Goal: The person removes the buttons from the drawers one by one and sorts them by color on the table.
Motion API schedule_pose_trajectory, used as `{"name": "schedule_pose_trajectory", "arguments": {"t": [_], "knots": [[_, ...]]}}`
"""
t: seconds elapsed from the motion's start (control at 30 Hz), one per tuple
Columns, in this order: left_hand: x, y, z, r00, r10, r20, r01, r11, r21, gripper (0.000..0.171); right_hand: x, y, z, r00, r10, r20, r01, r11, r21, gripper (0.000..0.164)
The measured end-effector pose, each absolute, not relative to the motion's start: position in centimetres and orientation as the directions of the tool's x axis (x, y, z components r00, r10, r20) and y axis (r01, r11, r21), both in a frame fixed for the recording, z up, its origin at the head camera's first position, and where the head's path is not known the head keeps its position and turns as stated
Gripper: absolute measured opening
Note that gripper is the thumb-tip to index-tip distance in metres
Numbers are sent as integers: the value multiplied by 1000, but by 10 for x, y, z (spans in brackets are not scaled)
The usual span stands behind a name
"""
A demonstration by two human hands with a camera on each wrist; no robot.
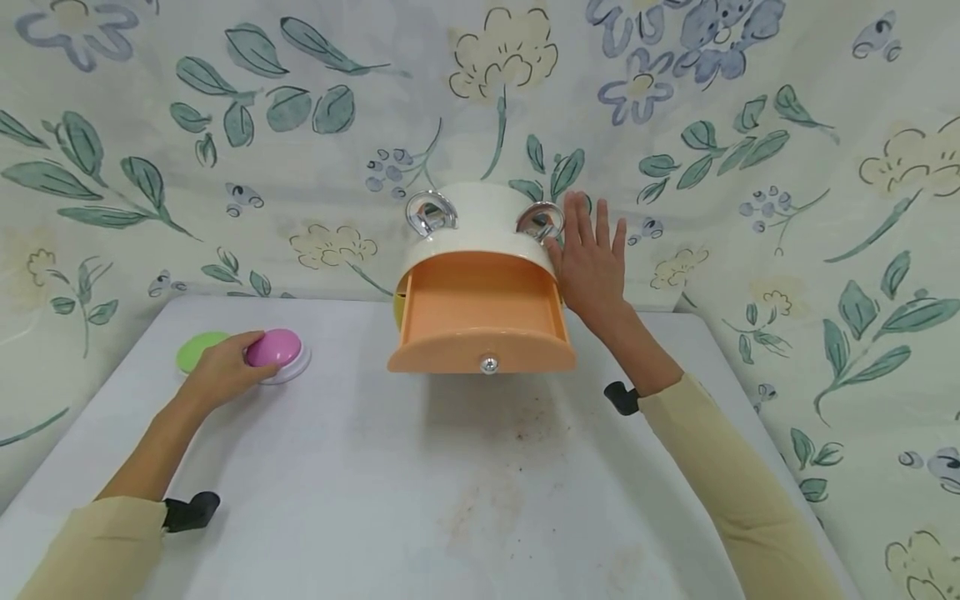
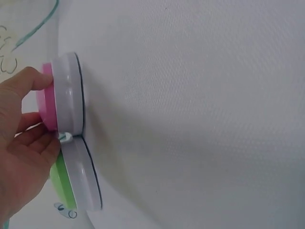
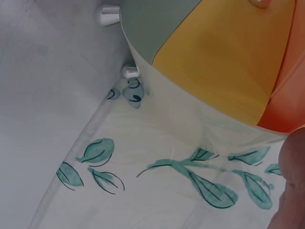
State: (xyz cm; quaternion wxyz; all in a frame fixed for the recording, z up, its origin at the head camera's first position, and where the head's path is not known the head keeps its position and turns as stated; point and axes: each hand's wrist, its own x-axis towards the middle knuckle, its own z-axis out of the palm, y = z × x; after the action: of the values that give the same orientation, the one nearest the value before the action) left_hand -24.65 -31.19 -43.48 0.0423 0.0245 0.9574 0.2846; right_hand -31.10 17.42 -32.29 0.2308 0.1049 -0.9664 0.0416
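My left hand (image 1: 217, 375) pinches the pink top of a round push button (image 1: 276, 347) with a white base, thumb on one side and fingers on the other. A green-topped button (image 2: 63, 181) touches it, partly behind the hand in the head view. My right hand (image 1: 592, 267) lies with straight fingers against the right side of a rounded white mini drawer cabinet (image 1: 483, 212). The cabinet's orange top drawer (image 1: 483, 304) is pulled out and holds nothing visible. In the right wrist view, a yellow drawer front (image 3: 224, 57) and a green one (image 3: 155, 24) show too.
Two chrome rings (image 1: 431, 213) stick up from the cabinet top, and chrome feet (image 3: 129, 71) carry it. A leaf-and-flower patterned cloth (image 1: 300, 167) rises behind the white table (image 1: 337, 500). Brownish specks (image 1: 520, 436) dot the table in front of the drawer.
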Motion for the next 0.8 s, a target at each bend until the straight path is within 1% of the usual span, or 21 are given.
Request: {"name": "schedule_pose_trajectory", "arguments": {"t": [0.13,0.23,0.33,0.4,0.53,0.63,0.73,0.8], "knots": [[-247,-309,-432,-994,82,-71,30,838,546,72,-312,174,-322,-877,-177,447,-215,976,-35,68],[-246,-308,-432,-995,84,-49,44,836,548,74,-313,174,-322,-880,-179,440,-215,976,-34,68],[-241,-304,-433,-996,79,32,83,819,568,71,-313,173,-322,-882,-182,436,-215,976,-28,69],[-236,-297,-432,-993,66,99,112,802,587,66,-312,173,-323,-880,-182,439,-215,976,-25,69],[-220,-272,-422,-966,35,255,190,764,616,55,-312,173,-323,-873,-184,451,-219,975,-25,68],[-206,-250,-411,-910,33,414,306,728,614,49,-311,173,-323,-871,-186,454,-223,974,-28,68],[-194,-228,-400,-811,68,581,455,696,555,44,-311,174,-324,-865,-188,466,-217,976,-9,68],[-188,-214,-394,-742,100,663,541,674,504,41,-311,174,-324,-860,-184,476,-205,979,9,68]]}}
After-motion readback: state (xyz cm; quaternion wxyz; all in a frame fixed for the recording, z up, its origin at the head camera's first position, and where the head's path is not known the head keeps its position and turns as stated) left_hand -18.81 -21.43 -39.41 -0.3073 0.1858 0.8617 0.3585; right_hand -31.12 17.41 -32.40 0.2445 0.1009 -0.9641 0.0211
